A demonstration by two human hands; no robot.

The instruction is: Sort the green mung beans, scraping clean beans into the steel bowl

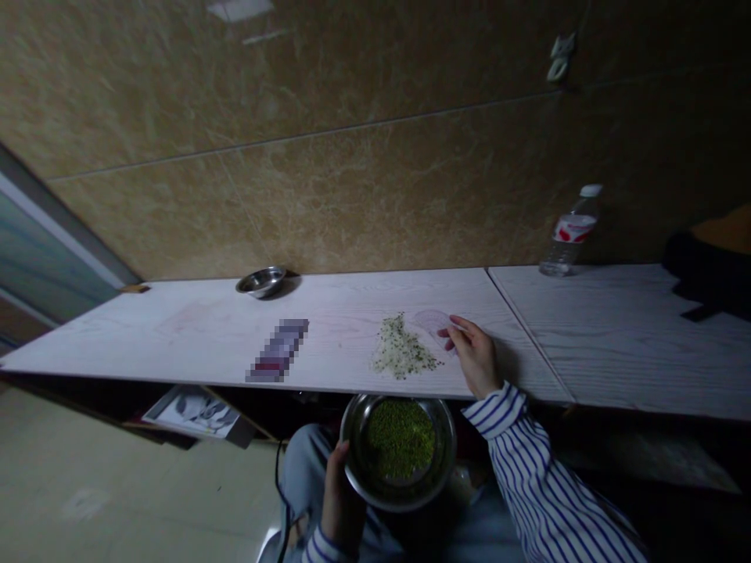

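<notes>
My left hand (342, 500) grips the left rim of a steel bowl (447, 450), thumb over the edge. Green mung beans (400, 438) cover much of its bottom. The bowl is held over my lap, just below the table's front edge. Above the tabletop, my right hand (476, 356) pinches a thin, clear half-round piece of plastic that looks like a protractor (432, 320). Just left of that piece lies a loose pile of white rice grains mixed with green beans (402, 350).
Near the wall, a small steel bowl (262, 283) stands on the white wood-grain table (334, 301). A pixelated flat item (278, 350) lies left of the pile. At the back right are a water bottle (569, 234) and a dark bundle (709, 262). An open drawer (196, 414) juts out below.
</notes>
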